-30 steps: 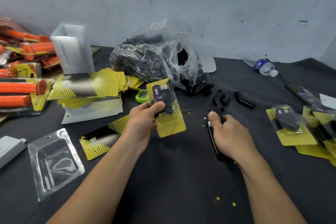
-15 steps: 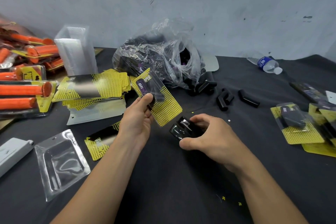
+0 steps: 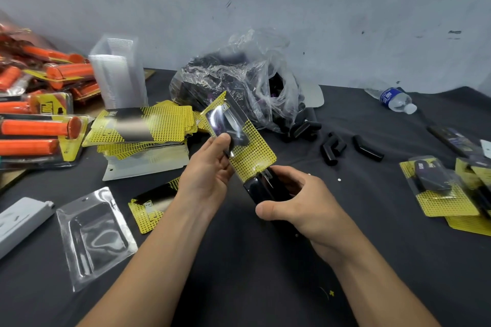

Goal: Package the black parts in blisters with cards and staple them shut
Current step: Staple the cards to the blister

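While the left hand is pinching the pack by its long side, its fingers are pressing on the clear front just beside the black part inside. That hold, I judge, is squeezing blister and card together and leaving the lower edge free. The pack is hanging tilted above the counter, lower edge pointing down at the right hand. That hand's fingers are curling round the stapler, thumb lying across its near side. The stapler's nose is touching the pack's lower edge, but whether the edge is sitting inside the mouth I cannot tell. This is looking like the stapling step for this pack, and squeezing is going to need the edge fully in first.

Further out, loose parts are lying just past the right hand, beside the bag behind them. To the left, a card and an empty blister are lying side by side near the left forearm — probably waiting as the next set — with the card stack and a tower of blisters behind. At the far right, finished packs are lying overlapped, well apart from the supplies.
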Motion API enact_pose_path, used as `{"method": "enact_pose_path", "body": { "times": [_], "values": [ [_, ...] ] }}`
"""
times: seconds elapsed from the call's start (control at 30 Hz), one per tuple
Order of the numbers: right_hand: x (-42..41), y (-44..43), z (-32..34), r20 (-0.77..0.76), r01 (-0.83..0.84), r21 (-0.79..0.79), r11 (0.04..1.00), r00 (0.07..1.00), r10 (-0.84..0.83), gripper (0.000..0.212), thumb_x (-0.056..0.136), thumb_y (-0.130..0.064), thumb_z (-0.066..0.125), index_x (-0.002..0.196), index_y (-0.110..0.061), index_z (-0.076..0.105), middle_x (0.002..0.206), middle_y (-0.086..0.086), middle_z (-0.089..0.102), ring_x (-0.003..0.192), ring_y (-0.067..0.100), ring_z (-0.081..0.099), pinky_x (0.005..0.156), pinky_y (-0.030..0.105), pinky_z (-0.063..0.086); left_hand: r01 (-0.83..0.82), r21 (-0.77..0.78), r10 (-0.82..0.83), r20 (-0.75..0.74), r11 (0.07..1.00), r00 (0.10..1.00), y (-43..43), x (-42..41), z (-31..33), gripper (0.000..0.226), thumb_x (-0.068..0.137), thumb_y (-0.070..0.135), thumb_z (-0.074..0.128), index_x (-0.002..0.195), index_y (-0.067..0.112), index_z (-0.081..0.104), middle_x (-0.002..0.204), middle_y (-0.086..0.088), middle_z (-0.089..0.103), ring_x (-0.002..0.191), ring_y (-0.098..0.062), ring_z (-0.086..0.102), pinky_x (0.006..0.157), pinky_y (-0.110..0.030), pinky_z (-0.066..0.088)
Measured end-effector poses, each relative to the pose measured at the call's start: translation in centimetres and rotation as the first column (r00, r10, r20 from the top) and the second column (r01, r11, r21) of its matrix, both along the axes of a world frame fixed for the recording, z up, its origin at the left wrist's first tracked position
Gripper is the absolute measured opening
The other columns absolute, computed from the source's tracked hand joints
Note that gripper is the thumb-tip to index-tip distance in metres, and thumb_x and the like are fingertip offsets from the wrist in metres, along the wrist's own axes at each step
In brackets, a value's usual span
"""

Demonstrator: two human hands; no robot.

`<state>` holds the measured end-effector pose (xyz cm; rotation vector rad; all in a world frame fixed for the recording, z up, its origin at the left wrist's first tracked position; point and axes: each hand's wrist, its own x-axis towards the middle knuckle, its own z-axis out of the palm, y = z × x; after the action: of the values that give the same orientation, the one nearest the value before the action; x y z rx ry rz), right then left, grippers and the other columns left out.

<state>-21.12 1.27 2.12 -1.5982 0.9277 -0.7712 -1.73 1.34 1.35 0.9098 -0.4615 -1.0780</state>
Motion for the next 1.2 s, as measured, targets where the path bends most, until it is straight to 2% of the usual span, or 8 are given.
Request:
{"method": "enact_pose_path", "body": {
  "times": [0.1,0.17,0.3,0.43,0.57,0.77,0.93,1.2],
  "values": [
    [-0.1,0.1,0.1,0.026,-0.019,0.049,0.999,0.999,0.018,0.070,0.055,-0.009,0.094,0.118,-0.028,0.069,0.108,-0.001,0.076,0.098,0.015,0.074,0.080,0.029,0.062,0.000,-0.023,0.000,0.015,1.000,1.000,0.1,-0.2,0.1,0.003,0.098,0.017,0.065,0.098,0.018,0.068,0.082,0.006,0.075,0.069,-0.006,0.068,0.058,-0.018,0.054],
    [-0.2,0.2,0.4,0.045,-0.044,0.085,0.995,0.998,0.040,0.071,0.055,-0.014,0.092,0.118,-0.030,0.066,0.111,0.002,0.074,0.098,0.019,0.074,0.078,0.032,0.063,-0.002,-0.047,0.003,0.034,0.999,0.999,0.3,-0.4,0.3,0.010,0.100,0.015,0.062,0.094,0.021,0.067,0.072,0.010,0.072,0.062,-0.002,0.068,0.053,-0.016,0.051],
    [-0.2,0.2,0.4,0.106,-0.076,0.124,0.989,0.992,0.063,0.072,0.059,-0.010,0.090,0.123,-0.028,0.061,0.109,0.004,0.076,0.095,0.020,0.074,0.076,0.032,0.060,0.047,-0.080,-0.044,0.041,0.996,0.998,0.5,-0.8,0.3,0.006,0.096,0.015,0.065,0.098,0.020,0.068,0.077,0.009,0.071,0.062,-0.004,0.061,0.053,-0.016,0.050],
    [0.0,0.3,0.3,0.161,-0.088,0.136,0.987,0.985,0.065,0.070,0.061,-0.006,0.088,0.124,-0.022,0.062,0.110,0.004,0.077,0.098,0.018,0.074,0.078,0.028,0.059,0.074,-0.051,-0.072,0.042,0.996,0.997,0.6,-1.4,0.5,0.026,0.082,0.021,0.073,0.107,0.014,0.069,0.085,0.000,0.064,0.068,-0.010,0.042,0.069,-0.026,0.040],
    [0.3,0.3,0.3,0.165,-0.048,0.124,0.991,0.986,0.027,0.061,0.060,-0.006,0.088,0.117,-0.016,0.070,0.106,0.010,0.077,0.094,0.020,0.074,0.079,0.033,0.062,0.064,-0.063,-0.063,0.027,0.996,0.998,0.6,-1.4,0.5,0.016,0.094,0.013,0.066,0.109,0.013,0.070,0.098,-0.006,0.071,0.081,-0.015,0.060,0.084,-0.034,0.052],
    [0.7,0.5,0.3,0.170,-0.013,0.155,0.988,0.985,-0.014,0.050,0.059,-0.009,0.087,0.108,-0.010,0.076,0.107,0.023,0.074,0.089,0.026,0.071,0.087,0.051,0.060,0.127,-0.083,-0.120,0.084,0.988,0.989,0.9,-1.7,0.5,0.034,0.079,0.022,0.073,0.112,0.014,0.072,0.104,-0.006,0.077,0.088,-0.014,0.071,0.101,-0.042,0.050],
    [0.6,0.5,0.3,0.176,-0.009,0.158,0.987,0.984,-0.019,0.046,0.060,-0.010,0.086,0.105,-0.010,0.077,0.105,0.022,0.075,0.087,0.024,0.071,0.082,0.041,0.061,0.152,-0.097,-0.142,0.101,0.984,0.985,1.0,-1.7,0.5,0.031,0.079,0.022,0.072,0.109,0.015,0.073,0.101,-0.005,0.078,0.083,-0.012,0.073,0.087,-0.033,0.056],
    [0.7,0.5,0.3,0.183,-0.006,0.170,0.985,0.983,-0.026,0.045,0.061,-0.012,0.087,0.104,-0.010,0.077,0.105,0.023,0.074,0.087,0.024,0.072,0.076,0.036,0.061,0.137,-0.080,-0.129,0.096,0.987,0.987,1.2,-1.9,0.8,0.036,0.078,0.021,0.072,0.114,0.013,0.072,0.107,-0.008,0.077,0.091,-0.016,0.073,0.097,-0.038,0.054]
  ]
}}
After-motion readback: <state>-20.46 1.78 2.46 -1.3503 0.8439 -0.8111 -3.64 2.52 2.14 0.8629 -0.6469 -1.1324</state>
